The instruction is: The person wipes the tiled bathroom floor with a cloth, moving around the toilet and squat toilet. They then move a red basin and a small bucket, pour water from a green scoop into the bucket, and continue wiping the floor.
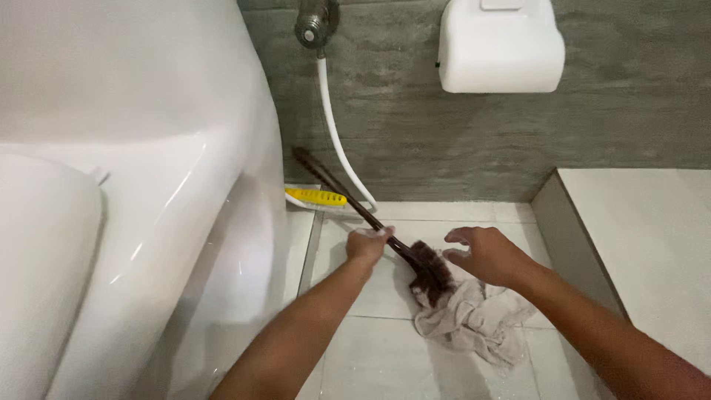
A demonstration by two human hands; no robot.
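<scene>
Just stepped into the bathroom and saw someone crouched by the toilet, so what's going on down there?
A person's left hand grips the handle of a dark long-handled brush, its bristle head resting on a crumpled beige cloth on the white tiled floor. The right hand hovers open just above the cloth, beside the bristles. The white toilet stands to the left.

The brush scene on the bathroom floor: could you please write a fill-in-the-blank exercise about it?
1. The left hand grips the dark brush by its ____.
2. The brush's bristles rest on a crumpled ____ lying on the tiled floor.
3. The right hand hovers ____, fingers spread, above the cloth.
4. The white hose hangs from a metal valve on the ____.

Missing words: handle; cloth; open; wall
</scene>
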